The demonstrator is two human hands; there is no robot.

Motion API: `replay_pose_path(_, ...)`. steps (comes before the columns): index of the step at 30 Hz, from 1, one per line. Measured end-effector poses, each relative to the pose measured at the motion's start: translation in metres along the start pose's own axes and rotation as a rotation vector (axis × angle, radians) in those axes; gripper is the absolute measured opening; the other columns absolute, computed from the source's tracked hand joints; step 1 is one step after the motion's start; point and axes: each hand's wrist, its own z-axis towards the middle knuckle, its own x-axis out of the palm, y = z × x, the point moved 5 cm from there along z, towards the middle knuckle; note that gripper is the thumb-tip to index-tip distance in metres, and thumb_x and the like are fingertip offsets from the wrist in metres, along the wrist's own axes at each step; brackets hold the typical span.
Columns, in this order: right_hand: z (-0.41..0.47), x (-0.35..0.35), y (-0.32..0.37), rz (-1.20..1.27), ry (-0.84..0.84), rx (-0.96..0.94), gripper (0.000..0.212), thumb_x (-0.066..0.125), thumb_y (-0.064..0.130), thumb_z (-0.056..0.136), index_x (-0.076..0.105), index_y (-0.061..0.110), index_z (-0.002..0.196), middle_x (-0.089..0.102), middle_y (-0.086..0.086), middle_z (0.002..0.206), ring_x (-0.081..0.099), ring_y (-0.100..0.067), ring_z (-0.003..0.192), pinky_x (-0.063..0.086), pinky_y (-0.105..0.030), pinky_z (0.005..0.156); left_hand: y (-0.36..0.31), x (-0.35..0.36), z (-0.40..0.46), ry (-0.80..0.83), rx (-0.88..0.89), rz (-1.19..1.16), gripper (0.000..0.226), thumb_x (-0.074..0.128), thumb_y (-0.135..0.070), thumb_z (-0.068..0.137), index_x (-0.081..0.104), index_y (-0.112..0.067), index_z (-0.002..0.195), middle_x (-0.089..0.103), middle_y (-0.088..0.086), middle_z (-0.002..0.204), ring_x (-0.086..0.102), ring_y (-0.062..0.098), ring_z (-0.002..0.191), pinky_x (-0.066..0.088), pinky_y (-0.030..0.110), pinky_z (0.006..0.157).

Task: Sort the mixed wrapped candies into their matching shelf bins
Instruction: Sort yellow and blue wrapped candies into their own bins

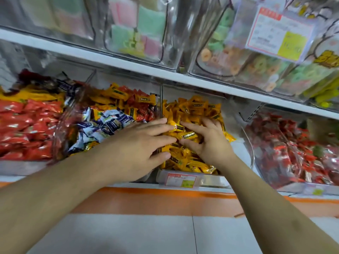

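- Two hands are seen reaching into the middle bin (185,180) on the lower shelf, which is filled with yellow candies (198,110).
- Left hand (139,145): fingers stretched out and spread, laid flat across the left edge of the yellow pile; nothing is gripped.
- Right hand (207,142): fingers spread and slightly bent, pressed onto the yellow pile. Whether a piece is pinched under the fingers cannot be told.
- One yellow candy with a dark label (189,135) lies between the two sets of fingertips, touching both.
- Mixed bin (60,143) is located just left of the yellow bin: white-and-purple candies (110,123) in front, yellow and red pieces (135,101) mixed behind them.
- Red candies (22,129) are piled at far left, beside the mixed bin.
- Bin of red-and-dark wrapped candies (286,149) sits to the right, apart from the hands.
- Price label (180,180) is fixed on the front wall of the yellow bin; a smaller tag (318,191) is on the right bin's front.
- Upper shelf (128,65) carries clear bins of pastel green and pink sweets (146,30) and ring-shaped ones (236,57); a large price card (278,33) hangs in front, text blurred.
- Orange strip (165,198) runs along the base below the shelf.
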Motion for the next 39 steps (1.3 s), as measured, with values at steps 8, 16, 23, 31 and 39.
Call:
replay_pose_path(8, -0.002, -0.008, -0.018, 0.119, -0.073, 0.031, 0.041, 0.068, 0.05, 0.096, 0.063, 0.048, 0.136, 0.055, 0.005, 0.127, 0.046, -0.022, 0.132, 0.042, -0.04, 0.109, 0.0, 0.0, 0.0, -0.041, 0.019, -0.012, 0.053, 0.028, -0.061, 0.103, 0.037, -0.046, 0.153, 0.007, -0.028, 0.166, -0.016, -0.01, 0.149, 0.011, 0.041, 0.128)
replay_pose_path(16, -0.017, -0.021, -0.021, 0.281, -0.003, 0.082, 0.048, 0.073, 0.043, 0.094, 0.057, 0.057, 0.137, 0.031, 0.008, 0.164, 0.025, -0.015, 0.153, 0.032, -0.045, 0.124, -0.005, -0.001, 0.001, -0.026, 0.012, -0.021, 0.056, 0.027, -0.06, 0.1, 0.036, -0.045, 0.153, 0.005, -0.028, 0.166, -0.018, -0.01, 0.149, 0.008, 0.039, 0.128)
replay_pose_path(23, -0.025, -0.009, 0.032, 0.101, 0.166, -0.2, 0.083, 0.069, 0.075, 0.074, 0.039, 0.058, 0.15, 0.015, 0.014, 0.169, 0.004, -0.018, 0.158, 0.016, -0.055, 0.126, -0.007, -0.003, 0.001, -0.028, -0.005, -0.027, 0.059, 0.038, -0.055, 0.104, 0.022, -0.042, 0.159, -0.003, -0.03, 0.165, -0.02, -0.015, 0.146, -0.003, 0.019, 0.118)
replay_pose_path(31, -0.008, 0.001, 0.016, -0.083, 0.176, -0.198, 0.091, 0.068, 0.083, 0.07, 0.031, 0.062, 0.151, 0.015, 0.016, 0.169, 0.008, -0.019, 0.157, 0.018, -0.05, 0.124, -0.006, -0.003, 0.001, -0.042, -0.014, -0.009, 0.06, 0.038, -0.056, 0.104, 0.021, -0.041, 0.16, -0.003, -0.029, 0.166, -0.02, -0.013, 0.146, -0.001, 0.021, 0.12)
replay_pose_path(39, 0.0, -0.005, -0.008, -0.104, 0.014, -0.147, 0.076, 0.076, 0.06, 0.082, 0.041, 0.055, 0.15, 0.036, 0.006, 0.162, 0.029, -0.023, 0.149, 0.032, -0.047, 0.119, -0.008, -0.002, 0.001, -0.053, -0.003, -0.017, 0.058, 0.038, -0.055, 0.104, 0.024, -0.041, 0.158, 0.001, -0.029, 0.166, -0.018, -0.012, 0.148, -0.005, 0.018, 0.118)
